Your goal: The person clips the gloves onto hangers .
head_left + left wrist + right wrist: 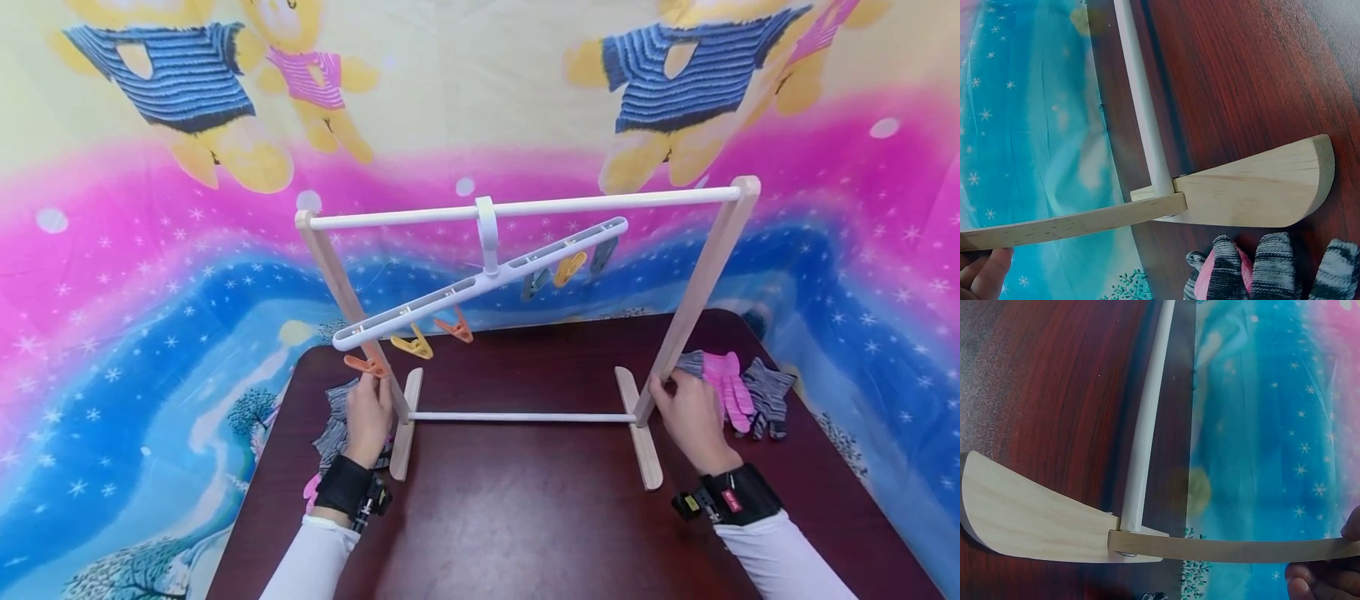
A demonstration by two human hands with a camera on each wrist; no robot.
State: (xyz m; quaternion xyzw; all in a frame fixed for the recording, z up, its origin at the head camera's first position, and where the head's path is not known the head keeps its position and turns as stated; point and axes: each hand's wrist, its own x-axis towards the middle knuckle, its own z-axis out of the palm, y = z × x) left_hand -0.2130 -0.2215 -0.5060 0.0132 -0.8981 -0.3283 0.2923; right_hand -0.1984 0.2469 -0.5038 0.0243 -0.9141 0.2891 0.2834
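2 uprights carry this wooden garment rack (720,242), which stands on the dark red-brown surface (510,517), and I have 1 hand on each. My left hand (367,421) grips the left upright (335,279) low down, and my right hand (693,417) pinches the right upright (692,300) between thumb and fingers, also in its lower part; both hands are closed about as far as the slim wood allows. I judge the frame light and stiff, easy to manage if the 2 sides are moved evenly. Bare wood should give decent friction, whereas the white top rail (622,201) and lower rod (517,417) look smooth and could slip, so the uprights are where I would hold it; a higher grip should resist tipping better. I would watch the white hanger (491,275), hooked over the top rail near its middle: it will probably swing or slide if jolted, and its 6 clothespins (570,269) look like thin, breakable plastic. 1 orange clothespin (366,365) sits right by my left hand; I cannot tell whether they touch. Soft knitted gloves (767,392) lie beside the rack on both sides.
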